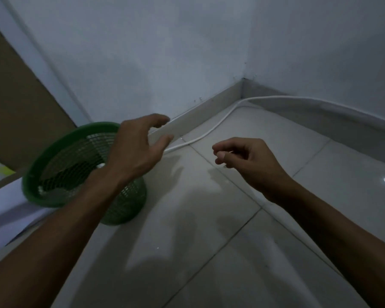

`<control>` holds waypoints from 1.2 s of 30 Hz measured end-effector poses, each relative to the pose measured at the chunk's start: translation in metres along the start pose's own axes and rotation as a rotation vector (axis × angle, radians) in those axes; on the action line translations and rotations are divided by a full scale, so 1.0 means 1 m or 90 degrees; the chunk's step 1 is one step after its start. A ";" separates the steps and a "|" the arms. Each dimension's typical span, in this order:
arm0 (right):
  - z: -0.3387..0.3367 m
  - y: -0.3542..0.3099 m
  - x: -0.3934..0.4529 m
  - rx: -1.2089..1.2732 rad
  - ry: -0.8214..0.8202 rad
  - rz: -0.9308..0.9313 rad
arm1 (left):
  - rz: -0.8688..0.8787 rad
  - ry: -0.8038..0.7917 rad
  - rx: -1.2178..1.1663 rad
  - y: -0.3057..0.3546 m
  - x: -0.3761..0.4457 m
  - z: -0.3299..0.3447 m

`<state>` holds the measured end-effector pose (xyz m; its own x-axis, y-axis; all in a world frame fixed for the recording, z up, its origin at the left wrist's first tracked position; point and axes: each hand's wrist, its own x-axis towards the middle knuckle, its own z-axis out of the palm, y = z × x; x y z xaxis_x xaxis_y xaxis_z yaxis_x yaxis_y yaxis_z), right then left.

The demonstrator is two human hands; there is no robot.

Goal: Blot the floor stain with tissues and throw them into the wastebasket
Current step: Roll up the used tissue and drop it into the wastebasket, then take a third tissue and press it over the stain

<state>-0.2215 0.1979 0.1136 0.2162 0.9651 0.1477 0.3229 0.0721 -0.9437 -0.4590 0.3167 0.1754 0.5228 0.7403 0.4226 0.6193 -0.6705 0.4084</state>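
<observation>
A green mesh wastebasket stands on the pale tiled floor at the left, near the wall. White crumpled bits of tissue lie inside it. My left hand hovers over the basket's right rim, fingers spread, holding nothing. My right hand is in the air to the right, above the tiles, fingers loosely curled with thumb near fingertips and nothing visible in them. A faint wet patch shows on the floor between my hands. No loose tissue is on the floor.
A white cable runs along the baseboard into the corner and onward along the right wall. A brown door or panel stands at the left behind the basket. White walls meet in the corner ahead.
</observation>
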 end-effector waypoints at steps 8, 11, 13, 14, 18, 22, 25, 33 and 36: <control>-0.072 0.030 -0.055 -0.080 0.205 0.098 | 0.198 -0.177 -0.080 0.087 0.027 0.107; -0.098 0.045 -0.084 -0.122 0.286 0.131 | 0.284 -0.278 -0.068 0.121 0.032 0.146; -0.117 0.058 -0.108 -0.160 0.351 0.149 | 0.354 -0.333 -0.051 0.149 0.036 0.171; -0.125 0.064 -0.119 -0.178 0.382 0.157 | 0.387 -0.359 -0.042 0.162 0.037 0.181; -0.162 0.090 -0.172 -0.236 0.504 0.228 | 0.526 -0.470 -0.027 0.231 0.037 0.222; -0.183 0.105 -0.215 -0.253 0.596 0.294 | 0.659 -0.568 -0.001 0.291 0.032 0.256; -0.193 0.111 -0.242 -0.268 0.660 0.333 | 0.742 -0.604 0.020 0.333 0.025 0.284; -0.204 0.125 -0.294 -0.393 0.844 0.457 | 0.921 -0.567 0.065 0.437 -0.003 0.337; -0.208 0.139 -0.307 -0.364 0.799 0.540 | 0.970 -0.555 0.120 0.463 -0.015 0.348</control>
<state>-0.0511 -0.1406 -0.0009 0.9862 -0.1472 0.0760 -0.0546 -0.7218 -0.6900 0.0238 0.0120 0.0767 0.7397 -0.6299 -0.2367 -0.6515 -0.7584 -0.0176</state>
